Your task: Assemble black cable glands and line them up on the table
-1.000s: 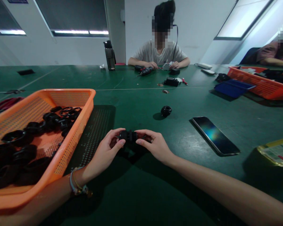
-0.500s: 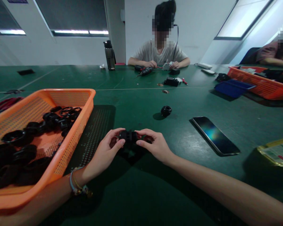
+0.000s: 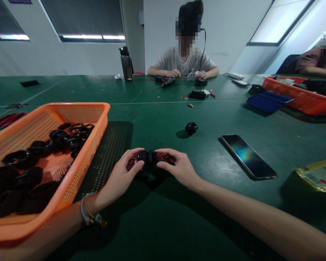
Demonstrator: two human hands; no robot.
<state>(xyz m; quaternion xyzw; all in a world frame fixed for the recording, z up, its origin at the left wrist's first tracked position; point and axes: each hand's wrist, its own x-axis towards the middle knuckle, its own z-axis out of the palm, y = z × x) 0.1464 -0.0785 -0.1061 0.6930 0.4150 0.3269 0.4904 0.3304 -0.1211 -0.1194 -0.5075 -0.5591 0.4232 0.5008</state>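
Left hand [image 3: 127,165] pinches the left end of a black fitting [image 3: 148,157], thumb in front, fingers behind. Right hand [image 3: 179,166] grips the right end the same way. Fitting lies roughly level between the two hands, low over the green table [image 3: 163,228]; can't tell if it touches. Bracelets [image 3: 91,212] on the left wrist.

Second black fitting [image 3: 191,128] sits alone on the table, beyond the right hand. Orange basket [image 3: 83,172] at left, black parts [image 3: 59,137] loose inside. Phone [image 3: 247,156] lies screen up to the right; yellow-edged pack [image 3: 319,174] at the frame edge.

Across the table: co-worker in a pale shirt [image 3: 168,59], forearms on the tabletop, power tool [image 3: 168,82] close by. Dark bottle [image 3: 126,67] upright at far left of them. Blue tray [image 3: 270,101] just beside a second basket [image 3: 309,99], far right.
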